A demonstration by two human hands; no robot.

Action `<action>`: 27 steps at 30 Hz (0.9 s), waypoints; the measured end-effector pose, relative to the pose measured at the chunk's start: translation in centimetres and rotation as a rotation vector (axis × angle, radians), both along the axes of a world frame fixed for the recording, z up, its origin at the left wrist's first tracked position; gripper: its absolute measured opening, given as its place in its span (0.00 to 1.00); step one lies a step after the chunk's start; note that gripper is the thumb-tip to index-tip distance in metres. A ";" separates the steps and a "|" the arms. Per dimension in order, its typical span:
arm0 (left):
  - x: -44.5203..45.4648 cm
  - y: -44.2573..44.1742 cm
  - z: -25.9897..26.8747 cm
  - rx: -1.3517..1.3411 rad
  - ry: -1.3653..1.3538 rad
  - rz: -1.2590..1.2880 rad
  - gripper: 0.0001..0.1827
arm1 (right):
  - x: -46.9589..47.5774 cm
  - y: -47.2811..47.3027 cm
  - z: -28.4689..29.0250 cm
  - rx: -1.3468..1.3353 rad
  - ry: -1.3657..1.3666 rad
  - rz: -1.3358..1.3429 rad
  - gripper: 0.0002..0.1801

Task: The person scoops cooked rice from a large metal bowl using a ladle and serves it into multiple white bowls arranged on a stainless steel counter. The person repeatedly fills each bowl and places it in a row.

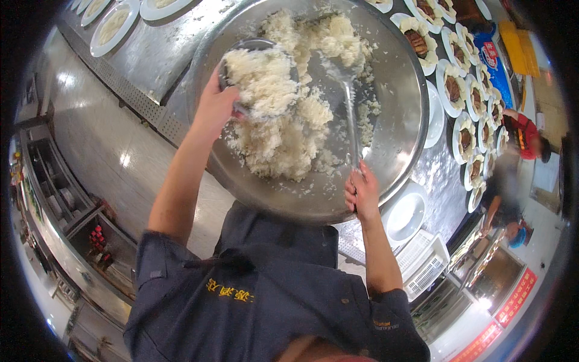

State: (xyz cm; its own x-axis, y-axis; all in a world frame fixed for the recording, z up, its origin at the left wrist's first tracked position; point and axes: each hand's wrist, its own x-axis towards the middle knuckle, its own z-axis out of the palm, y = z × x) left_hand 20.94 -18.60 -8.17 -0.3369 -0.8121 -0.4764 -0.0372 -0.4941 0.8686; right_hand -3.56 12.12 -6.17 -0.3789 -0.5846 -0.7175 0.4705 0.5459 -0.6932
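Note:
A wide round steel basin [398,149] holds a broken mound of cooked white rice [280,154]. My left hand [218,103] grips the rim of a dark or metal bowl [253,44] heaped with rice, held over the basin's left side. Its lower part is hidden by the rice and my fingers. In my right hand [363,190] is the handle of a long metal serving spoon [352,117]. The spoon's head reaches into rice at the far side of the basin and is blurred. Bare basin floor shows beside the spoon.
Several white oval plates with pale food and browned meat [452,88] crowd the steel table at right. More plates of white food [113,27] stand at upper left. A white bowl [405,212] and white plastic basket [423,267] sit near my right arm. Co-workers [527,135] stand at far right.

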 end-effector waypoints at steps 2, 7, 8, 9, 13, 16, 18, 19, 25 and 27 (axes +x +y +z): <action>-2.2 -0.3 0.2 -0.033 0.014 -0.057 0.41 | 0.2 1.8 1.6 -0.024 0.073 0.029 0.38; -8.6 1.2 3.6 0.001 0.154 -0.127 0.41 | 2.6 3.7 2.0 0.031 1.031 0.468 0.38; -9.5 1.1 3.7 0.024 0.195 -0.108 0.42 | 2.9 3.9 1.2 0.040 1.103 0.502 0.37; -10.1 1.1 3.7 0.050 0.235 -0.096 0.42 | 3.0 4.4 0.5 0.055 1.171 0.533 0.36; -9.7 1.0 2.7 0.210 0.354 -0.063 0.43 | -0.4 9.0 2.4 -0.038 1.468 0.661 0.35; -9.7 1.7 4.8 0.127 0.275 -0.115 0.43 | -1.1 8.9 5.9 -0.037 1.434 0.609 0.35; -10.0 2.0 5.4 0.062 0.247 -0.176 0.44 | -1.6 5.8 7.0 -0.033 1.480 0.630 0.36; -10.3 1.9 5.6 0.032 0.242 -0.199 0.45 | -1.6 6.1 6.8 0.025 1.478 0.697 0.37; -8.4 2.0 4.1 0.186 0.384 -0.072 0.46 | -1.9 10.5 7.9 0.068 1.502 0.818 0.40; -8.3 2.3 3.2 0.224 0.441 -0.032 0.46 | -1.0 9.4 7.4 -0.022 1.518 0.780 0.42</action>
